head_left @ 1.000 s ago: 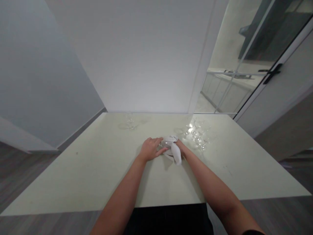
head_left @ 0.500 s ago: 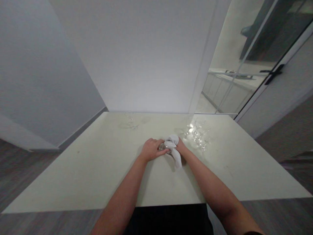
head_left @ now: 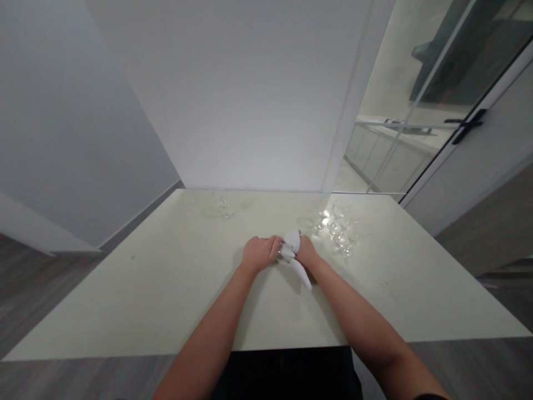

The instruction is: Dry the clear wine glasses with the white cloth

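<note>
My left hand (head_left: 260, 253) is closed around a clear drinking glass (head_left: 285, 254), most of which is hidden by my fingers and the cloth. My right hand (head_left: 307, 253) grips a white cloth (head_left: 293, 242) and presses it against the glass from the right. One end of the cloth (head_left: 303, 275) hangs down over the table. Both hands meet just above the middle of the white table (head_left: 175, 289). To the right of my right hand is a cluster of several clear stemmed glasses (head_left: 340, 236).
One clear glass (head_left: 222, 201) is at the back left of the table, hard to make out against the white. A white wall (head_left: 250, 111) rises behind the back edge. At the right is a glazed door with a black handle (head_left: 468, 126).
My left hand has turned, its fingers now wrapped over the glass instead of reaching along it. The cloth has shifted and twisted around the glass. The other glasses have not moved.
</note>
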`<state>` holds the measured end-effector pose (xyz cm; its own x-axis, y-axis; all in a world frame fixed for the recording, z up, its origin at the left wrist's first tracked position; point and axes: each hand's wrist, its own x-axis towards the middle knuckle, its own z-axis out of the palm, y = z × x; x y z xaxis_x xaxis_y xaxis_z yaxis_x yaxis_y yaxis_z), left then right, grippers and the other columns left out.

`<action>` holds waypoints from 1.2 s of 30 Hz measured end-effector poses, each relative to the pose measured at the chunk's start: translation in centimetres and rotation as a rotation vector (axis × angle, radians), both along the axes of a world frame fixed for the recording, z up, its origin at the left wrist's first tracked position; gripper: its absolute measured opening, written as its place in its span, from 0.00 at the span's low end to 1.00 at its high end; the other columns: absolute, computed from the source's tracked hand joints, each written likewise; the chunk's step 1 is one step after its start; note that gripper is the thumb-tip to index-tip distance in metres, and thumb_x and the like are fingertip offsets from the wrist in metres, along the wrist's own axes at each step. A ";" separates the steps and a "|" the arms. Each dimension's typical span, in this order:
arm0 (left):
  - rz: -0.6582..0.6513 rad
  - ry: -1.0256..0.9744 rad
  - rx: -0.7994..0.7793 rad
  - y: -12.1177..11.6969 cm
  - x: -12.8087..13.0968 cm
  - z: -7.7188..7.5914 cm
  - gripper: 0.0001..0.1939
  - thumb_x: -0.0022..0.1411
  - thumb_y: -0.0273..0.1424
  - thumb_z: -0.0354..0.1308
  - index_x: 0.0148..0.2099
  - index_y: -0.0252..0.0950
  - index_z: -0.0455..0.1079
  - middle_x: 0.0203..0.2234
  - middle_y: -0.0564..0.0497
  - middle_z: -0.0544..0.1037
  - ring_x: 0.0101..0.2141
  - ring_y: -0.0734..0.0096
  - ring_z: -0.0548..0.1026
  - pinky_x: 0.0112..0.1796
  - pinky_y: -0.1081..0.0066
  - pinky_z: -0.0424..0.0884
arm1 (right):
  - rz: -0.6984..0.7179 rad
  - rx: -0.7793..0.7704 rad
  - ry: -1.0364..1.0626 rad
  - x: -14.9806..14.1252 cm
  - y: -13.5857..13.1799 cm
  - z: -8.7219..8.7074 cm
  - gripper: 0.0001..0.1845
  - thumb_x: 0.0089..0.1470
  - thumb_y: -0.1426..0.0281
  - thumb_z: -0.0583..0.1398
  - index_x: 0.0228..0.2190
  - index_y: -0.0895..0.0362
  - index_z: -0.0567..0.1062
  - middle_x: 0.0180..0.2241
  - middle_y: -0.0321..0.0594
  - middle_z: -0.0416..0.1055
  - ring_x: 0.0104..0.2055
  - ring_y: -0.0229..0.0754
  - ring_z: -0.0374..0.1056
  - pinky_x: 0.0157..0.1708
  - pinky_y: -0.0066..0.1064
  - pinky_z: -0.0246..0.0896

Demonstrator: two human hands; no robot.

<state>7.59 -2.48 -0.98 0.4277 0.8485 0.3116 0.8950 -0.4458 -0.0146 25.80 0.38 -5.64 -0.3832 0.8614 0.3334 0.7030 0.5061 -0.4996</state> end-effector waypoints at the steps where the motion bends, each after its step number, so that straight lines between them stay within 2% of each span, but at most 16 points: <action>1: -0.019 -0.024 0.004 0.0 0.0 0.0 0.26 0.71 0.38 0.32 0.37 0.38 0.71 0.25 0.45 0.78 0.28 0.62 0.75 0.32 0.65 0.59 | 0.007 -0.003 0.033 0.0 0.0 0.1 0.07 0.43 0.68 0.58 0.18 0.57 0.67 0.20 0.40 0.67 0.25 0.39 0.61 0.30 0.30 0.57; 5: -0.103 -0.125 0.091 0.2 0.0 0.3 0.23 0.69 0.44 0.38 0.42 0.36 0.70 0.32 0.42 0.78 0.36 0.60 0.74 0.40 0.63 0.60 | 0.041 -0.132 0.436 -0.7 -0.1 0.4 0.11 0.47 0.62 0.55 0.20 0.56 0.66 0.22 0.36 0.66 0.26 0.38 0.59 0.29 0.28 0.58; 7: -0.095 -0.129 0.099 0.3 0.2 0.4 0.24 0.68 0.46 0.39 0.44 0.35 0.69 0.33 0.41 0.77 0.38 0.59 0.74 0.41 0.62 0.60 | 0.080 -0.217 0.532 -0.9 -0.1 0.5 0.13 0.49 0.61 0.54 0.21 0.56 0.65 0.22 0.35 0.64 0.26 0.37 0.58 0.27 0.27 0.58; 10: -0.037 -0.079 -0.003 0.3 0.6 0.3 0.25 0.69 0.44 0.36 0.42 0.36 0.70 0.29 0.42 0.77 0.34 0.59 0.75 0.37 0.63 0.61 | 0.038 -0.206 0.429 -0.6 -0.1 0.6 0.11 0.47 0.62 0.57 0.20 0.57 0.67 0.22 0.36 0.66 0.26 0.37 0.59 0.27 0.27 0.57; 13: 0.020 -0.054 -0.125 0.3 0.8 0.0 0.27 0.70 0.44 0.32 0.40 0.38 0.71 0.28 0.44 0.78 0.31 0.61 0.76 0.32 0.66 0.61 | -0.039 -0.060 0.218 0.0 -0.2 0.5 0.08 0.43 0.67 0.60 0.17 0.56 0.69 0.21 0.41 0.70 0.26 0.40 0.61 0.31 0.30 0.59; 15: 0.030 -0.065 -0.139 0.4 0.8 -0.3 0.28 0.70 0.44 0.32 0.40 0.39 0.71 0.28 0.44 0.78 0.31 0.61 0.77 0.32 0.67 0.61 | -0.014 0.010 0.172 0.2 -0.2 0.4 0.07 0.42 0.69 0.60 0.17 0.56 0.70 0.22 0.44 0.72 0.27 0.42 0.63 0.34 0.33 0.61; 18: -0.016 -0.132 -0.053 0.4 0.5 -0.5 0.26 0.69 0.46 0.34 0.44 0.36 0.70 0.31 0.43 0.78 0.34 0.60 0.76 0.36 0.65 0.62 | 0.011 -0.010 0.280 -0.1 -0.2 0.2 0.07 0.43 0.66 0.60 0.20 0.57 0.73 0.23 0.43 0.73 0.28 0.42 0.65 0.35 0.34 0.63; 21: -0.090 -0.191 0.056 0.3 0.4 -0.2 0.28 0.66 0.51 0.39 0.49 0.34 0.67 0.37 0.41 0.78 0.39 0.58 0.75 0.42 0.63 0.62 | 0.040 -0.129 0.498 -0.6 0.1 0.0 0.10 0.47 0.63 0.59 0.25 0.57 0.73 0.27 0.40 0.73 0.31 0.41 0.66 0.36 0.32 0.64; 24: -0.077 -0.149 0.047 0.2 0.6 0.2 0.29 0.65 0.53 0.40 0.47 0.34 0.67 0.37 0.40 0.78 0.39 0.57 0.75 0.41 0.63 0.62 | 0.124 -0.238 0.569 -0.8 0.4 -0.2 0.12 0.50 0.62 0.56 0.26 0.57 0.71 0.29 0.39 0.72 0.31 0.39 0.65 0.35 0.30 0.64; 26: -0.035 -0.101 -0.023 0.2 0.7 0.3 0.27 0.67 0.51 0.38 0.46 0.35 0.67 0.34 0.42 0.79 0.36 0.58 0.76 0.37 0.64 0.63 | 0.082 -0.240 0.469 -0.6 0.5 -0.1 0.11 0.51 0.63 0.56 0.25 0.57 0.72 0.28 0.39 0.73 0.31 0.40 0.65 0.33 0.29 0.63; 29: 0.022 -0.052 -0.124 0.2 0.8 0.1 0.27 0.69 0.48 0.33 0.45 0.38 0.68 0.31 0.44 0.79 0.33 0.60 0.77 0.32 0.67 0.62 | -0.067 -0.142 0.184 -0.1 0.4 0.1 0.07 0.48 0.67 0.59 0.22 0.57 0.73 0.26 0.44 0.74 0.30 0.42 0.67 0.33 0.30 0.61; 31: 0.059 -0.054 -0.165 0.3 0.8 -0.2 0.28 0.69 0.47 0.30 0.44 0.39 0.68 0.30 0.45 0.79 0.32 0.60 0.77 0.30 0.68 0.61 | -0.080 -0.072 0.057 0.1 0.3 0.3 0.06 0.46 0.70 0.60 0.21 0.58 0.74 0.26 0.47 0.75 0.30 0.44 0.68 0.35 0.33 0.61; 34: 0.070 -0.121 -0.172 0.3 0.7 -0.5 0.27 0.69 0.48 0.32 0.46 0.39 0.67 0.29 0.46 0.79 0.32 0.61 0.77 0.32 0.68 0.62 | -0.079 -0.048 0.046 0.0 0.1 0.5 0.07 0.46 0.71 0.59 0.20 0.58 0.74 0.26 0.47 0.75 0.29 0.44 0.68 0.35 0.33 0.62; 36: 0.024 -0.197 -0.113 0.4 0.6 -0.6 0.26 0.68 0.49 0.36 0.48 0.37 0.66 0.32 0.46 0.78 0.35 0.62 0.76 0.36 0.67 0.63 | -0.092 -0.080 0.138 -0.3 0.1 0.4 0.06 0.47 0.70 0.59 0.21 0.57 0.73 0.25 0.43 0.74 0.29 0.42 0.67 0.34 0.31 0.62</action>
